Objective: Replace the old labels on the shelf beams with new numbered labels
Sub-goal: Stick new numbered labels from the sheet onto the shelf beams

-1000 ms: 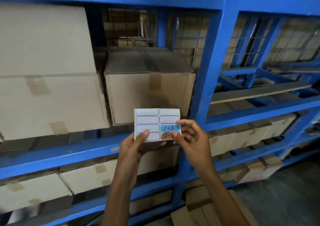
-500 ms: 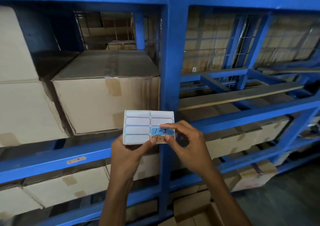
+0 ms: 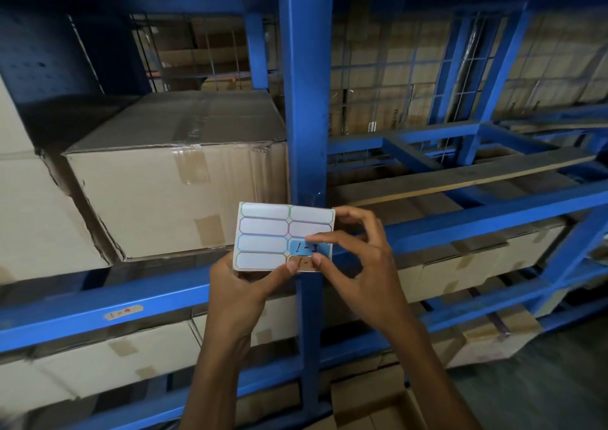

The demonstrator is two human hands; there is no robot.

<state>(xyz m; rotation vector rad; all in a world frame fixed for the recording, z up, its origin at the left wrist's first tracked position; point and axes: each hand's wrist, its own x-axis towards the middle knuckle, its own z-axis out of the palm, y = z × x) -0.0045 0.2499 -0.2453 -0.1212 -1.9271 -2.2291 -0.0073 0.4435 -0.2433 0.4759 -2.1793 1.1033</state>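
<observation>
A white label sheet (image 3: 263, 235) with two columns of stickers is held up in front of the blue shelf upright (image 3: 306, 100). My left hand (image 3: 241, 293) grips its lower edge, thumb on the bottom right corner. My right hand (image 3: 365, 265) pinches the sheet's right side, forefinger and thumb on the blue label (image 3: 304, 248) marked "1-3". Below that label sits an orange one, partly hidden by fingers. An old orange label (image 3: 123, 313) is stuck on the blue shelf beam (image 3: 82, 308) at lower left.
Large taped cardboard boxes (image 3: 171, 192) fill the shelf bay on the left. More boxes lie under the beams at right and below. Wire mesh (image 3: 394, 84) backs the upper bays. An open box (image 3: 375, 406) stands on the floor near my arms.
My view has swung to the right, so the boxes and upright shifted left in frame. Both hands keep the sheet, and my right fingers have closed onto the "1-3" label.
</observation>
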